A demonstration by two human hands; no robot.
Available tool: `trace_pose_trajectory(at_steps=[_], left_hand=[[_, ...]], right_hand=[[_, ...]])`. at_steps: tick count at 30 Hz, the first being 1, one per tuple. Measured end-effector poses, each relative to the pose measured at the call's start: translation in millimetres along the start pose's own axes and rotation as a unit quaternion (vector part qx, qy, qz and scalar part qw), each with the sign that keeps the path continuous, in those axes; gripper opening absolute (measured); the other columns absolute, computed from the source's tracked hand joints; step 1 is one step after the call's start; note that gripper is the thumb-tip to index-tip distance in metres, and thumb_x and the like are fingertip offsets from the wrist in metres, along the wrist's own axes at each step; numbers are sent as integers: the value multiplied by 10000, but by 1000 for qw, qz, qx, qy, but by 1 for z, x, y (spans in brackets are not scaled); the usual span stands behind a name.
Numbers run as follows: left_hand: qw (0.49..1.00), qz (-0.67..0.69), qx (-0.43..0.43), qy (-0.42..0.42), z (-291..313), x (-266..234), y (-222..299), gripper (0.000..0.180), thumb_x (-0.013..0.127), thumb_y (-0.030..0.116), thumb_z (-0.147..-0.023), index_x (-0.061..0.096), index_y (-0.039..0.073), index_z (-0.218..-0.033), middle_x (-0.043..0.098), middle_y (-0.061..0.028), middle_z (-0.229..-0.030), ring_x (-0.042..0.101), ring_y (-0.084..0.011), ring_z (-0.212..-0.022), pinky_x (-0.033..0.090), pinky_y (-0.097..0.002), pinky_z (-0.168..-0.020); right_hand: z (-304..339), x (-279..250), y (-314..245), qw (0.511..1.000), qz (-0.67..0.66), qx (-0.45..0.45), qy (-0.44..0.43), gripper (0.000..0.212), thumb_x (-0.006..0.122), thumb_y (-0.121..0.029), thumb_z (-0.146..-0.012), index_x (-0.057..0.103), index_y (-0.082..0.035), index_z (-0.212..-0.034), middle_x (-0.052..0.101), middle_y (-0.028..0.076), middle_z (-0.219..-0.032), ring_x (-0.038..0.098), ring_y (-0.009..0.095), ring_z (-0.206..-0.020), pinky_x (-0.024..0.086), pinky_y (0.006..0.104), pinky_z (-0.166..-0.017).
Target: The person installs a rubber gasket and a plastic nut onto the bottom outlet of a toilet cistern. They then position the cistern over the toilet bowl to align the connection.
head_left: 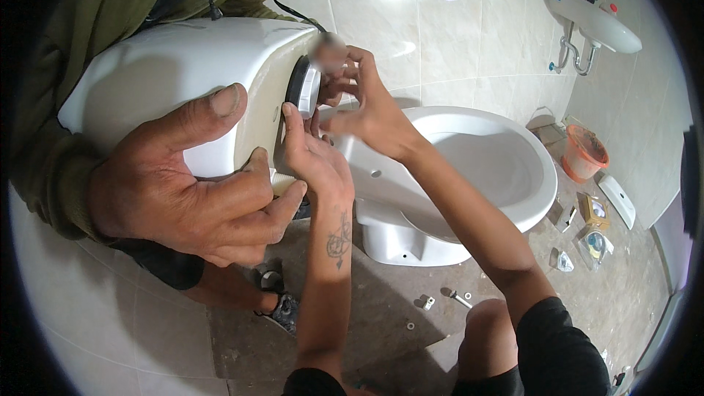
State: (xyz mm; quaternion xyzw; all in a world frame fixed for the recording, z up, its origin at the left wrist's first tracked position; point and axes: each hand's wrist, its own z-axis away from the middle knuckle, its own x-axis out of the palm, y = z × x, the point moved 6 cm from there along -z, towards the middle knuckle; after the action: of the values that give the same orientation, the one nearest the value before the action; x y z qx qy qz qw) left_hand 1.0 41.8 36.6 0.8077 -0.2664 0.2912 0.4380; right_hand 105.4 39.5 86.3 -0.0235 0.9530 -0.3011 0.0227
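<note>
Tank [169,77] not yet on bowl [548,180], it's L of bowl; L hand [320,165] cupped at white fitting [309,93], R hand [375,110] part-curled there, grips unclear; bolt [460,299] loose nr bowl.

Bathroom with glossy, pale tiled walls [455,44] spanning 12 to 3 o'clock, bright light reflecting off the tiles near 12 o'clock. At 2 o'clock, a white basin [605,23] is mounted on the wall, its curved drainpipe [587,66] exposed underneath. The rough, grey-brown floor [587,301] stretches from 4 to 7 o'clock, dusty and partly shadowed, with large pale tiles [110,308] at 8 o'clock.
</note>
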Motion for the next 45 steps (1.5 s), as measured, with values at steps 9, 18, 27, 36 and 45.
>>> trace_pose_trajectory(at_steps=[9, 18, 27, 36, 45], left_hand=[[1000, -3, -17, -4, -3, -10, -1, 627, 557, 555, -962, 492, 104, -1394, 493, -32, -1358, 378, -153, -1254, 154, -414, -1056], [1000, 5, -12, -12, -3, -11, -5, 632, 556, 578, -951, 485, 128, -1389, 484, -22, -1338, 380, -141, -1251, 133, -427, -1069], [999, 15, 16, -42, -2, -1, 0, 625, 538, 562, -965, 466, 128, -1409, 460, -30, -1366, 382, -148, -1261, 165, -412, -1092], [995, 54, 15, -86, -4, 6, -1, 647, 542, 549, -969, 474, 93, -1423, 493, -67, -1393, 427, -140, -1278, 96, -421, -1122], [993, 21, -84, -84, -9, -7, 10, 861, 548, 620, -929, 362, -18, -1476, 388, -148, -1504, 290, -230, -1448, 55, -457, -1213]], right_hand=[[3, 9, -5, 991, -36, 126, -13, 457, 699, -232, -912, 498, 3, -1248, 620, 129, -1080, 652, 209, -968, 552, 364, -873], [-6, 7, -14, 996, 55, -64, -27, 568, 798, -165, -770, 499, 15, -1219, 599, 161, -1001, 647, 234, -866, 538, 318, -697], [3, 6, -13, 995, 78, -69, 10, 666, 822, -146, -750, 432, -41, -1280, 558, 117, -1145, 599, 201, -1018, 490, 344, -879], [-1, 3, 0, 994, 88, -54, -40, 612, 710, -306, -860, 414, -19, -1312, 591, 119, -1093, 610, 197, -967, 502, 331, -842], [-5, 4, 20, 994, 72, 46, -74, 660, 766, -355, -805, 461, 40, -1237, 652, 214, -1025, 668, 270, -901, 571, 366, -720]])
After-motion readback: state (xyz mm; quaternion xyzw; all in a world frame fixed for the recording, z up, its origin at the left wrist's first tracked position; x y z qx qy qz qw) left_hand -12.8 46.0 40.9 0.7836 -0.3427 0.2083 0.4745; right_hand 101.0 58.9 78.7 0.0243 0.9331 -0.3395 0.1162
